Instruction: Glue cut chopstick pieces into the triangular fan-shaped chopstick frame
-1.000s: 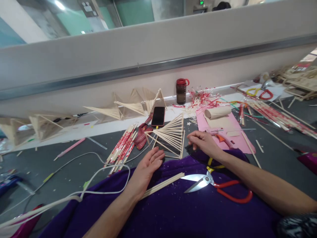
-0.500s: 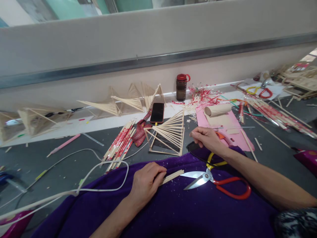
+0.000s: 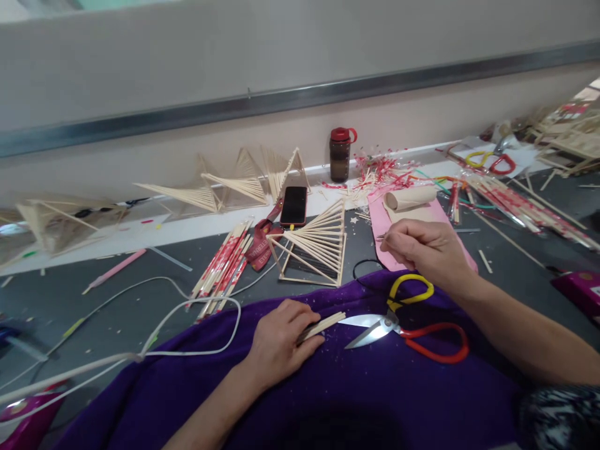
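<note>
My left hand (image 3: 280, 339) lies on the purple cloth (image 3: 328, 387) with its fingers closed round a small bundle of pale wooden sticks (image 3: 323, 325). My right hand (image 3: 424, 250) hovers over the pink sheet (image 3: 380, 225), fingers pinched together on something thin I cannot make out. Between the hands lie the red-handled scissors (image 3: 407, 331), blades partly apart, and a yellow loop handle (image 3: 410, 289). A stick-built fan frame (image 3: 314, 247) stands just beyond the cloth.
Wrapped chopsticks (image 3: 225, 265) lie left of the frame, a phone (image 3: 294, 206) and a dark bottle with a red cap (image 3: 339, 154) behind it. More stick models (image 3: 220, 187) line the wall. A white cable (image 3: 187, 312) loops at left. Sticks and scissors litter the right side.
My left hand went from open near the frame to closed on the stick bundle. My right hand rose off the cloth and moved right over the pink sheet. The view tilted down.
</note>
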Demonstrator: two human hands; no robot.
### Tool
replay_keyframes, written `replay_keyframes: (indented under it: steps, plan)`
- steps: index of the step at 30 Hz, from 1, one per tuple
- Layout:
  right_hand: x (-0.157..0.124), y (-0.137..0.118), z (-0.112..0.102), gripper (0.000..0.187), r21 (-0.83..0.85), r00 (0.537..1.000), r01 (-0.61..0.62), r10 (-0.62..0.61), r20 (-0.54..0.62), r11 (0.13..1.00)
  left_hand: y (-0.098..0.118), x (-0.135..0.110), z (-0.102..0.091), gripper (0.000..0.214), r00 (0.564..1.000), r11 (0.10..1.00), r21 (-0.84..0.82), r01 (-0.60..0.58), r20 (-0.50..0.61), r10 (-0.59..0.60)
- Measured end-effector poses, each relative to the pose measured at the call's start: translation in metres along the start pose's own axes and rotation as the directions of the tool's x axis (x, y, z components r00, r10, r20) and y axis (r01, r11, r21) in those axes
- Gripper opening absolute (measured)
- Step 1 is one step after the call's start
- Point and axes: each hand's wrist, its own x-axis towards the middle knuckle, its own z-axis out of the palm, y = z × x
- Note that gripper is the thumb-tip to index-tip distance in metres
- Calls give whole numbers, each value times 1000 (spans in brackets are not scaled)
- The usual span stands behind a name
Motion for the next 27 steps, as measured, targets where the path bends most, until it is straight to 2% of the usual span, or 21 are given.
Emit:
replay_keyframes:
  steps: [4,7,11,19,24,27]
  plan:
    - [-1,-9,-3,25,-126,996,90,-89,19,988,2,2,3,17,997,993,102,-56,49,52]
    - [0,-14,-6,27,-187,992,122,-124,3,975,1,2,9,16,998,987,144,-65,-5,67]
    - [2,-16,-10,26,-184,986,156,-163,-26,971,-3,0,19,15,991,973,215,-87,-81,107]
    - [1,-13,-12,23,-166,989,130,-139,-41,977,-6,-2,20,15,991,968,228,-106,-57,122]
    - [1,-10,-12,26,-181,991,129,-134,-16,975,-11,2,17,15,989,966,231,-116,-58,133]
    - [5,-9,-8,28,-190,996,89,-88,11,978,-12,5,16,16,987,964,233,-125,-73,146]
